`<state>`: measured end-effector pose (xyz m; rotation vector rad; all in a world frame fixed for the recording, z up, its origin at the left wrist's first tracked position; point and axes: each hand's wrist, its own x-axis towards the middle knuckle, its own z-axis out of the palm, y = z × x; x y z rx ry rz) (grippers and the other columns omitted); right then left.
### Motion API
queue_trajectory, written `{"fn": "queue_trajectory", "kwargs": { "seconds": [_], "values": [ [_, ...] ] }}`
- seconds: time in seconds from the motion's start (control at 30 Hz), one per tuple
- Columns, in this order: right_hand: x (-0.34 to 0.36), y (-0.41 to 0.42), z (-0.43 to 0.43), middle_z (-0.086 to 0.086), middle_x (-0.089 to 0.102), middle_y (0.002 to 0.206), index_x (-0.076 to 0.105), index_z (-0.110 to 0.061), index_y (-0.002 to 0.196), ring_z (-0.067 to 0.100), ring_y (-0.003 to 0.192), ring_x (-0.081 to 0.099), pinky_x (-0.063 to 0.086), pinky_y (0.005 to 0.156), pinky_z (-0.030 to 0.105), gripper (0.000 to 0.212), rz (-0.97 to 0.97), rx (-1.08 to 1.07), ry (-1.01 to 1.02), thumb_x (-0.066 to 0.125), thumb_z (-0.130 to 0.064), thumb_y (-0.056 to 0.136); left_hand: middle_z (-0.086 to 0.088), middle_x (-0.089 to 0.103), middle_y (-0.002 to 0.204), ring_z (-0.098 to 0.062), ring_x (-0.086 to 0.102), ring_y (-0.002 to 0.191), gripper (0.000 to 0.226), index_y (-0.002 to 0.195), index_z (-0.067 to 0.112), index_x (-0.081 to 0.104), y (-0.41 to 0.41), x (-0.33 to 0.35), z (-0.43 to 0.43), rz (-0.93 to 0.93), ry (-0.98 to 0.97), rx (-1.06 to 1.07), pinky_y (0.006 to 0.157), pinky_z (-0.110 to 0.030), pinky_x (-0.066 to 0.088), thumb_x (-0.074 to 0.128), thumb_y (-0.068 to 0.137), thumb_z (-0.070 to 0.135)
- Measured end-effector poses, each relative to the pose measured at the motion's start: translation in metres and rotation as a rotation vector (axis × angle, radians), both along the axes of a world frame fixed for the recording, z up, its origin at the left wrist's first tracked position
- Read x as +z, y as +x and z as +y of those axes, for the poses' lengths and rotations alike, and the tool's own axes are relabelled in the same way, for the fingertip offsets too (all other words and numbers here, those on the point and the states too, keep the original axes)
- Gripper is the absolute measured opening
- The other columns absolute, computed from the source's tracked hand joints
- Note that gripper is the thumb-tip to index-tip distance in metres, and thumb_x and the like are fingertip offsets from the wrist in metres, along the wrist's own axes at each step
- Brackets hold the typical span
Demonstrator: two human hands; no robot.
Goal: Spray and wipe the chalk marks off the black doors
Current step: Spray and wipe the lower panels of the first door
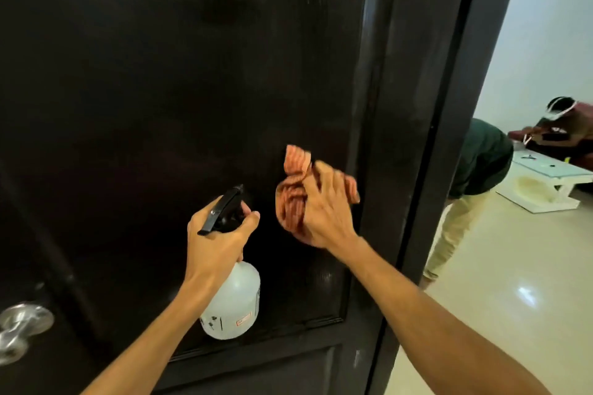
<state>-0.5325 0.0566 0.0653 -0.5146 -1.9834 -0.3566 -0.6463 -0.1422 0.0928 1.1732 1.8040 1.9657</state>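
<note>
Right hand (324, 215) presses cloth (293, 199) against glossy door (160, 90).

The left hand (213, 239) grips a white spray bottle (232, 301) by its black trigger head. The right hand (324, 215) presses a bunched orange striped cloth (293, 194) against the black door (160, 90).

Both hands (221, 237) (324, 215) raised, gripping

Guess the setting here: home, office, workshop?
Probably a home. A black panelled door with a round metal knob opens onto a room with a glossy tiled floor and a low white table.
</note>
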Motion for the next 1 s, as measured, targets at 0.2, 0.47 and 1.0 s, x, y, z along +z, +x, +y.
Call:
{"fn": "queue_trajectory", "kwargs": {
  "seconds": [0.2,0.47,1.0],
  "values": [
    [0.052,0.022,0.047,0.025,0.037,0.143,0.039,-0.008,0.142,0.042,0.128,0.034,0.012,0.120,0.047,0.059,0.410,-0.139,-0.305,0.047,-0.004,0.083,-0.023,0.071,0.085,-0.012,0.049,0.041,0.009,0.091,0.006,0.071,0.027,-0.003,0.032,0.030,-0.020,-0.024,0.043,-0.023,0.043,0.079,0.092,0.011],
    [0.064,0.058,0.063,0.042,0.006,0.159,0.032,-0.005,0.157,0.063,0.145,0.005,-0.011,0.121,0.039,0.077,0.331,-0.012,-0.373,0.040,0.005,0.080,-0.022,0.071,0.086,-0.014,0.052,0.043,0.010,0.091,0.006,0.070,0.048,-0.018,0.057,0.053,-0.059,-0.073,0.043,-0.024,0.044,0.078,0.093,0.012],
    [-0.097,0.080,0.061,0.032,0.022,0.155,0.034,-0.028,0.145,0.027,0.141,0.016,0.005,0.114,0.018,0.062,0.585,0.013,-0.662,0.058,-0.006,0.092,-0.026,0.070,0.091,-0.010,0.047,0.043,0.011,0.089,0.008,0.069,0.087,-0.107,0.087,-0.008,-0.251,-0.129,0.043,-0.026,0.042,0.078,0.093,0.013]
  ]
}}
